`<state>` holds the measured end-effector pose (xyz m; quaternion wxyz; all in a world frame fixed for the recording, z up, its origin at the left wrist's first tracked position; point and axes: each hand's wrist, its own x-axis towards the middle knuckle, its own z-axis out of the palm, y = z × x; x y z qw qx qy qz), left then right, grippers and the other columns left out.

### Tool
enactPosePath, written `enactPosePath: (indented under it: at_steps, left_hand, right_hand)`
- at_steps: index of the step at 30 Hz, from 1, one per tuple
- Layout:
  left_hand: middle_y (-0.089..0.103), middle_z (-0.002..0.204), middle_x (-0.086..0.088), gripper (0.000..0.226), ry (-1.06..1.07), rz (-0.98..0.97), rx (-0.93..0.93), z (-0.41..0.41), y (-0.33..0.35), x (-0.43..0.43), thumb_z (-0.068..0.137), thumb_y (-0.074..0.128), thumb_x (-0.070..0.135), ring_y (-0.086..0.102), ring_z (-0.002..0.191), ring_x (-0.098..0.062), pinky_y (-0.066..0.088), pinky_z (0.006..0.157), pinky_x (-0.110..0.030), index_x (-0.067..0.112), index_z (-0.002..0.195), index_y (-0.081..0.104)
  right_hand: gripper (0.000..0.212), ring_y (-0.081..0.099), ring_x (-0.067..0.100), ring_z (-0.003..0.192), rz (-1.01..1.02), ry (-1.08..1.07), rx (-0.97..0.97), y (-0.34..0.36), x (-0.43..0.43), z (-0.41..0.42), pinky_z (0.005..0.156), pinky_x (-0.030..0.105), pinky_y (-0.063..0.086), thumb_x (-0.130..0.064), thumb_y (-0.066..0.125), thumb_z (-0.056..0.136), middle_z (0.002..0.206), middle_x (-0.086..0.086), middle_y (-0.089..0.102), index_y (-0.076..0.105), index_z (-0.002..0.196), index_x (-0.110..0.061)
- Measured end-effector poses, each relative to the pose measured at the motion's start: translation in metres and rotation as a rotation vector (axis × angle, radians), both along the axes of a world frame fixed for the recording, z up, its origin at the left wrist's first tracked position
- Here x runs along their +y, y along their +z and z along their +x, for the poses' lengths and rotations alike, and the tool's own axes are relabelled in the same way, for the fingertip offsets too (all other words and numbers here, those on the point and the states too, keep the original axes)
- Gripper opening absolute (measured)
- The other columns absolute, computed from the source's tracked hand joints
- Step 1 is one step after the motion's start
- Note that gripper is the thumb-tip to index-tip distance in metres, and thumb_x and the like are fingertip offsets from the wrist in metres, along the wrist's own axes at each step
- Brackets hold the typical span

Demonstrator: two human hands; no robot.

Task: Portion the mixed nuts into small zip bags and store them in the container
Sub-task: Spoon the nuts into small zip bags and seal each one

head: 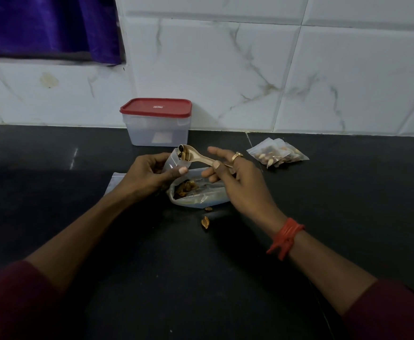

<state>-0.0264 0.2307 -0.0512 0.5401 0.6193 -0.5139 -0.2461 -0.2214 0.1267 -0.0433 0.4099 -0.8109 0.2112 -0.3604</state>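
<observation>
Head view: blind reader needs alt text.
A right hand tips a spoon of nuts into a small zip bag held by the left hand, above an open nut packet; filled bags and a red-lidded container sit behind.

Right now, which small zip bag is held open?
The zip bag in the left hand, spoon at its mouth; the filled bags lie on the counter.

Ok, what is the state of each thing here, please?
Translucent plastic container with red lid: closed, standing upright.
Small clear zip bag: open, gripped by left hand.
Pale gold spoon: carrying nuts, at that bag's mouth, held by right hand.
Large clear nut bag: open, lying on black counter.
Filled small bags: piled at right.
Loose nuts: spilled on counter.
</observation>
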Motion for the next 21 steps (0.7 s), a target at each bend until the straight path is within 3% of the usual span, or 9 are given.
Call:
enactPosePath:
  at_steps: [7,8,10,11,15,21]
  left_hand:
    - [0.076,0.105,0.003,0.032,0.018,-0.008,0.079,0.002,0.000,0.000,0.079,0.070,0.028,0.072,0.098,-0.012,0.059,0.076,-0.023,0.019,0.110,0.070]
    - [0.076,0.105,0.003,0.032,0.018,-0.009,0.079,0.003,0.000,0.000,0.079,0.070,0.028,0.072,0.098,-0.013,0.059,0.075,-0.022,0.019,0.110,0.070]
    - [0.076,0.105,0.004,0.034,0.022,-0.003,0.079,0.003,0.000,0.000,0.077,0.071,0.029,0.072,0.099,-0.012,0.058,0.075,-0.023,0.021,0.110,0.070]
    - [0.076,0.106,0.004,0.036,0.028,0.003,0.081,0.003,0.000,0.000,0.076,0.071,0.030,0.072,0.100,-0.013,0.059,0.077,-0.025,0.021,0.111,0.069]
    - [0.076,0.107,0.003,0.040,0.036,0.009,0.088,0.003,0.001,0.000,0.074,0.073,0.033,0.072,0.101,-0.013,0.060,0.081,-0.028,0.024,0.112,0.069]
    - [0.076,0.105,0.006,0.039,0.060,0.023,0.110,0.003,0.003,0.000,0.074,0.072,0.032,0.072,0.099,-0.010,0.059,0.079,-0.024,0.025,0.112,0.068]
  right_hand:
    - [0.067,0.069,0.001,0.085,-0.259,0.002,0.005,-0.008,0.008,0.002,0.087,0.018,0.052,-0.014,0.053,0.104,0.093,-0.010,0.075,0.017,0.158,-0.031]
    - [0.064,0.068,0.001,0.086,-0.326,-0.008,0.016,-0.009,0.007,0.003,0.097,0.023,0.050,-0.013,0.052,0.103,0.092,-0.013,0.074,0.021,0.156,-0.033]
    - [0.048,0.068,0.003,0.088,-0.439,-0.040,0.045,-0.010,0.005,0.004,0.117,0.041,0.035,-0.012,0.050,0.103,0.093,-0.013,0.073,0.045,0.148,-0.027]
    - [0.043,0.068,0.004,0.089,-0.455,-0.061,0.048,-0.010,0.004,0.005,0.120,0.046,0.028,-0.012,0.049,0.103,0.093,-0.011,0.074,0.052,0.145,-0.023]
    - [0.047,0.069,0.008,0.088,-0.467,-0.108,0.030,-0.009,0.001,0.003,0.122,0.044,0.024,-0.017,0.047,0.102,0.089,-0.008,0.075,0.047,0.149,-0.022]
    - [0.040,0.065,-0.001,0.098,-0.412,-0.125,-0.050,-0.005,-0.006,-0.001,0.111,0.049,0.038,-0.019,0.052,0.102,0.090,-0.016,0.075,0.054,0.143,-0.020]
